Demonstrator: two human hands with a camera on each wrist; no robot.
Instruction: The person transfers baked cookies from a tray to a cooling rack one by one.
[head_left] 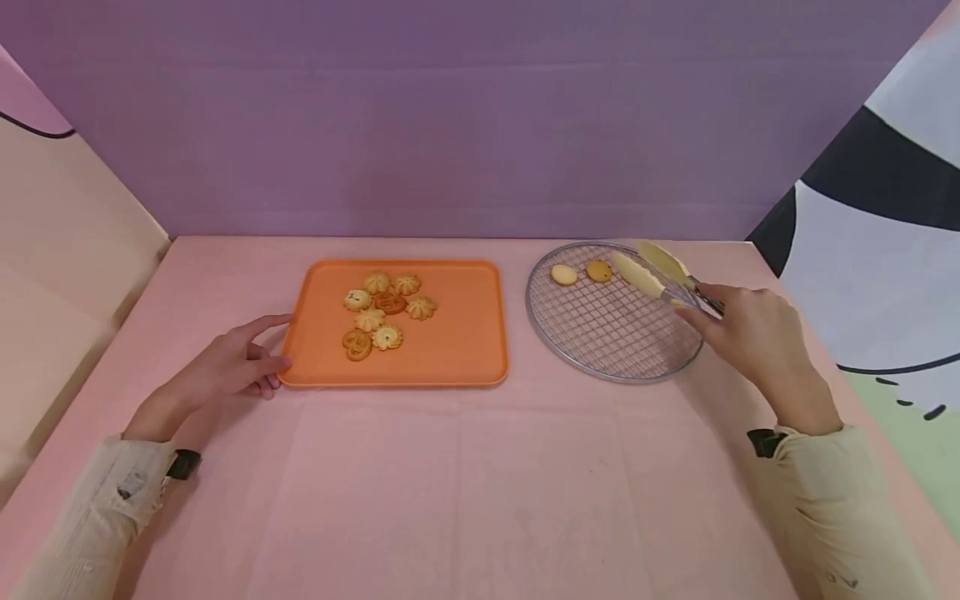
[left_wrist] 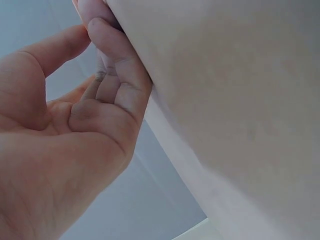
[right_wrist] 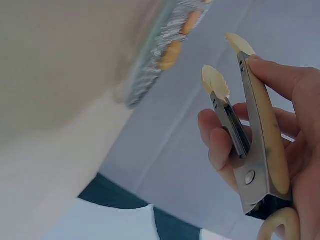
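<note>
My left hand (head_left: 228,367) holds the left edge of an orange tray (head_left: 457,333), thumb at the rim and other fingers curled beside it. Up close in the left wrist view, the left hand (left_wrist: 85,115) hides most of that edge. Several cookies (head_left: 377,283) of flower, pretzel and ring shapes lie left of the tray's middle. With my right hand (head_left: 753,333) I grip cream-tipped metal tongs (right_wrist: 255,135). Their tips are spread over a round wire rack (head_left: 600,333), nothing visible between them. On the rack lie a pale round cookie (head_left: 564,275) and a browner one (head_left: 599,271).
A pink cloth covers the table (head_left: 450,483). Behind it rises a purple backdrop (head_left: 450,125), with patterned panels (head_left: 892,242) along the right. The rack stands to the right of the tray, a narrow strip of cloth between them.
</note>
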